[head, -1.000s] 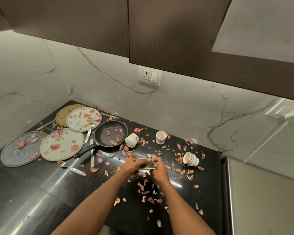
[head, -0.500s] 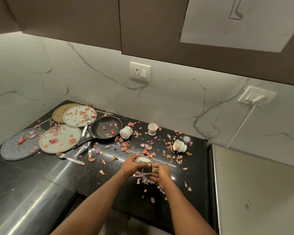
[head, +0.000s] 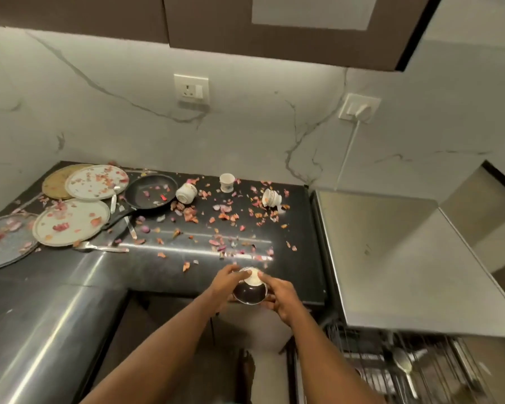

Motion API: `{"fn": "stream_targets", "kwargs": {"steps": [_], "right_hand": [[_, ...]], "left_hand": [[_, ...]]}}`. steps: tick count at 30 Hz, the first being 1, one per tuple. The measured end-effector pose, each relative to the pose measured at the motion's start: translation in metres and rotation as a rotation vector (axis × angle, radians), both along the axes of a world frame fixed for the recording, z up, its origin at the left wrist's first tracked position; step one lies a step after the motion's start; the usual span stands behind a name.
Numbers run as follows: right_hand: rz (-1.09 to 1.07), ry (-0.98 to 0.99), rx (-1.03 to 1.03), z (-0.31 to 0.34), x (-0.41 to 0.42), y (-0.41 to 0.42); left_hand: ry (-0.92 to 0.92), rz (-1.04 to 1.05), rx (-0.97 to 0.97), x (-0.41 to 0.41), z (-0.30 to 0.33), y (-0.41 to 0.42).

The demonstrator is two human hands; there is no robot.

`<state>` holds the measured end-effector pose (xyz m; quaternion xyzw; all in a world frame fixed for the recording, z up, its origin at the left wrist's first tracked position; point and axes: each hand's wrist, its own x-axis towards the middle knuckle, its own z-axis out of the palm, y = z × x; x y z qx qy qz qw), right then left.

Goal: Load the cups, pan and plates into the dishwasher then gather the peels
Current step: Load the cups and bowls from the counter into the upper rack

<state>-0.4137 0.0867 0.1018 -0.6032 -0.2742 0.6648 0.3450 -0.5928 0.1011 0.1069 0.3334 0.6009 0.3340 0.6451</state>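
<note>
My left hand point(head: 226, 282) and my right hand point(head: 279, 295) both grip a dark cup point(head: 250, 288) with a pale base, held upside down at the counter's front edge. A black pan point(head: 150, 195) with peels in it lies at the back left. Beside it are several plates point(head: 70, 221), strewn with peels. A white cup point(head: 186, 193) lies on its side by the pan, another cup point(head: 226, 182) stands upright, and a third cup point(head: 270, 197) is tipped at the right. Pink peels point(head: 225, 212) litter the black counter point(head: 146, 266).
A dishwasher rack point(head: 405, 368) holding a spoon point(head: 404, 370) shows at the bottom right, under a steel surface point(head: 391, 258). Forks and a knife point(head: 130, 227) lie near the plates. Wall sockets and a white cable sit on the marble backsplash.
Both hands have lifted the cup off the counter and drawn it toward me, past the front edge. The view has swung right and down, bringing the dishwasher rack into sight.
</note>
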Motion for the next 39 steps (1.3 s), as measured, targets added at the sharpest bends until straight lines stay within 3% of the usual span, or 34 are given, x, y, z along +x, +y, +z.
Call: {"fn": "stream_targets", "kwargs": {"steps": [13,30,39], "right_hand": [[-0.177,0.116,-0.043,-0.018,0.08,-0.213],[-0.515,-0.071,-0.03,-0.005,0.266,-0.438],[-0.604,-0.149,-0.121,-0.022,0.335,-0.483]], "left_hand": [[-0.035,-0.243,-0.079,0.087,-0.005,-0.157],[-0.056,-0.452,-0.277,0.309,-0.043,-0.332],[-0.024,-0.526,-0.292,0.387,-0.033,-0.371]]}}
